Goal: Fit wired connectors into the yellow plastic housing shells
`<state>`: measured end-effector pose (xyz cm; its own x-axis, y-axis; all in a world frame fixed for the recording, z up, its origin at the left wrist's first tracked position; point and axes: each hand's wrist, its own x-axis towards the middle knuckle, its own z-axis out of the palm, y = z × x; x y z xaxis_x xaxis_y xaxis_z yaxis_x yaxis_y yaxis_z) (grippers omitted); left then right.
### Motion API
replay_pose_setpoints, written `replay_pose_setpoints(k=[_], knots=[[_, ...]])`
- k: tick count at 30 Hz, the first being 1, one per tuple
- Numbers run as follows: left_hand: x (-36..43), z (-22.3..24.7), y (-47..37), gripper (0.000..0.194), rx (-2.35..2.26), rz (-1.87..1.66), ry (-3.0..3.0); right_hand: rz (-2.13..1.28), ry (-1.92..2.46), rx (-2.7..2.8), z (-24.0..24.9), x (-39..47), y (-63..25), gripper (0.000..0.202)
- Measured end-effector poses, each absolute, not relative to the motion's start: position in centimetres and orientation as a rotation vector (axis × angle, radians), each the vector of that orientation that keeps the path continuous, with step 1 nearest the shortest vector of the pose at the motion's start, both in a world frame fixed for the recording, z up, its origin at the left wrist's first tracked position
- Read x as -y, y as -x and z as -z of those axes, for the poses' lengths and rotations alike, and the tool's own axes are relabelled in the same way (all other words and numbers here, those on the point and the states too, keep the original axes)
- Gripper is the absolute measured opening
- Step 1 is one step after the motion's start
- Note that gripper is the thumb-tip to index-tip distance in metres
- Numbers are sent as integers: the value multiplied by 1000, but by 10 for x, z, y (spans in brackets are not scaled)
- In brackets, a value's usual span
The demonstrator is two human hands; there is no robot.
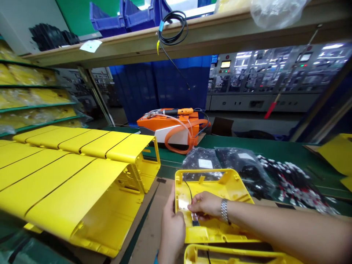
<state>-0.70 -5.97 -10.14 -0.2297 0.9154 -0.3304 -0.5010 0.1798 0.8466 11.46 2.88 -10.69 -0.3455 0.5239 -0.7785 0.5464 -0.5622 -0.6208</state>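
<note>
My left hand [172, 231] grips the yellow shell [222, 191] near the bags [193, 157], but if my right hand's [207, 204] pinching fingers pull too hard, the wire [190, 190] inside could strain.

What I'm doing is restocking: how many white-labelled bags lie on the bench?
2: left bag, behind the yellow shell; right bag, beside the first; more may be hidden.

Yellow housing [220, 183], dark green tabletop [231, 143], orange-and-white machine [173, 132], plain blue panels [162, 84].
</note>
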Motion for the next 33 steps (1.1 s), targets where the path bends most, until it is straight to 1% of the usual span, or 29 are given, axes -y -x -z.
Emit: replay_pose_setpoints(k=[4,7,11,17,25,30,33], knots=[[59,106,7,100,-1157,-1421,-479,2065,-1710,-1556,111,-32,-118,27],[59,107,7,99,-1147,-1430,-445,1975,-1656,-1670,112,-37,-121,30],[58,108,6,95,-1123,-1480,-442,1880,-1589,-1795,113,-43,-124,28],[58,112,5,92,-1137,-1553,-491,1904,-1550,-1802,115,-44,-123,38],[56,108,3,94,-1166,-1563,-481,1994,-1519,-1729,119,-42,-125,42],[57,103,1,94,-1197,-1548,-458,1946,-1505,-1780,120,-44,-126,38],[58,102,2,95,-1233,-1531,-458,1868,-1466,-1854,119,-48,-127,30]])
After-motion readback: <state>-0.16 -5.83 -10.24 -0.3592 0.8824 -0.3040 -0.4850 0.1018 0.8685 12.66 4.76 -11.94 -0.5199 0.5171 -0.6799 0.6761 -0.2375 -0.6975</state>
